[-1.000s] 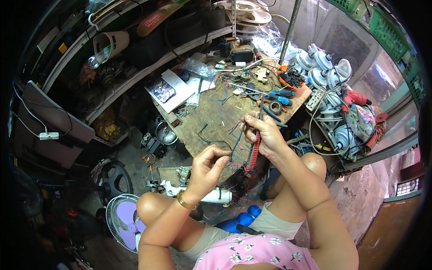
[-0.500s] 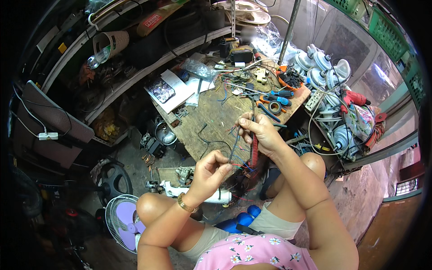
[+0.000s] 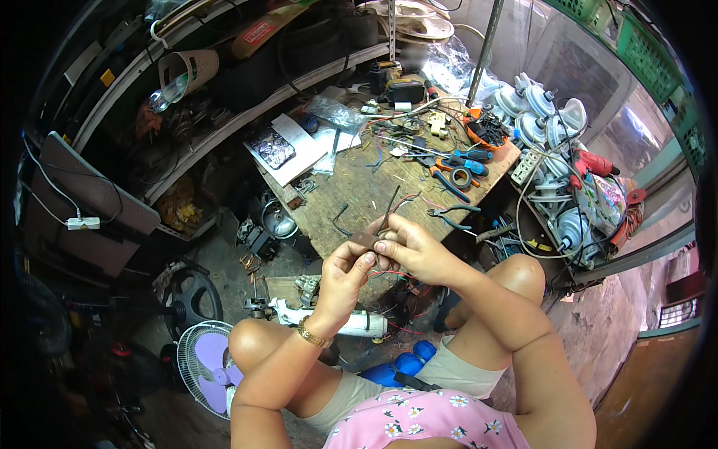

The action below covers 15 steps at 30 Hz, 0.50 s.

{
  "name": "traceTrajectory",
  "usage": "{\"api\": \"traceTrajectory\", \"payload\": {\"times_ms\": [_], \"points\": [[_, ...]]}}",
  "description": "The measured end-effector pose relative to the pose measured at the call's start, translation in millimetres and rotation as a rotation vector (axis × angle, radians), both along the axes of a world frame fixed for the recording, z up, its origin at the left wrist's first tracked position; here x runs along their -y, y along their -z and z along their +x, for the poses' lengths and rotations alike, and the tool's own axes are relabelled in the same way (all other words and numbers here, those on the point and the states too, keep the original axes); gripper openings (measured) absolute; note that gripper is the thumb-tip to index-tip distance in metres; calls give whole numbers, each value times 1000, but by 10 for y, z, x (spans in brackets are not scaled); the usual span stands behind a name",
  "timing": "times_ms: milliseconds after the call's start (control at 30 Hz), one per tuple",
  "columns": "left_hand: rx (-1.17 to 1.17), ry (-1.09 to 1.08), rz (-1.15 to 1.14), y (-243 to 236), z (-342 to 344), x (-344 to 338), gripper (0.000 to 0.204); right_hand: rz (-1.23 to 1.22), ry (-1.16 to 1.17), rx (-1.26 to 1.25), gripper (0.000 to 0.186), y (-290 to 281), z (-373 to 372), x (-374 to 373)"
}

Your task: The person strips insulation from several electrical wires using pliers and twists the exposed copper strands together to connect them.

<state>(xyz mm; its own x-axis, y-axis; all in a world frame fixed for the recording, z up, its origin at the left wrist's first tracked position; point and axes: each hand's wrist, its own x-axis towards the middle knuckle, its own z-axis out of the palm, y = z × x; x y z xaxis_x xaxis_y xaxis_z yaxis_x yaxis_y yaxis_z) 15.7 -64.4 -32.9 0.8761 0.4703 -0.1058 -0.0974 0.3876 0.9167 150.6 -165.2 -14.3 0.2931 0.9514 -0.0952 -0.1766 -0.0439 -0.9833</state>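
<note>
My left hand (image 3: 346, 273) is closed, thumb and fingertips pinching dark wiring just in front of the wooden bench (image 3: 321, 217). My right hand (image 3: 404, 251) meets it fingertip to fingertip, also closed on the wiring. A thin dark wire (image 3: 391, 198) rises from between them, and a small brownish strip (image 3: 363, 239) shows at my fingers, too small to make out. Red, blue and dark wires (image 3: 393, 275) hang below my hands. Pliers (image 3: 447, 223) lie on the bench edge to the right, with orange-handled pliers (image 3: 449, 187) and a black tape roll (image 3: 461, 177) farther back.
Shelving (image 3: 247, 105) runs along the left, above a purple-bladed fan (image 3: 213, 359). White round parts (image 3: 538, 112) and a red power tool (image 3: 591, 165) crowd the right. Papers (image 3: 295, 161) and a drill (image 3: 385, 75) lie on the bench. A white cylindrical part (image 3: 329, 318) sits below.
My right hand has moved down and left to meet my left hand. The red corrugated piece it held is no longer visible. My left hand has shifted slightly left.
</note>
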Motion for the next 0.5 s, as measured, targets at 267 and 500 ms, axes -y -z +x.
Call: {"api": "traceTrajectory", "payload": {"times_ms": [267, 500], "points": [[79, -18, 284, 6, -13, -20, 10, -78, -60, 5, 15, -156, 9, 46], [64, 6, 388, -59, -7, -34, 8, -95, -37, 24, 15, -150, 14, 59]]}}
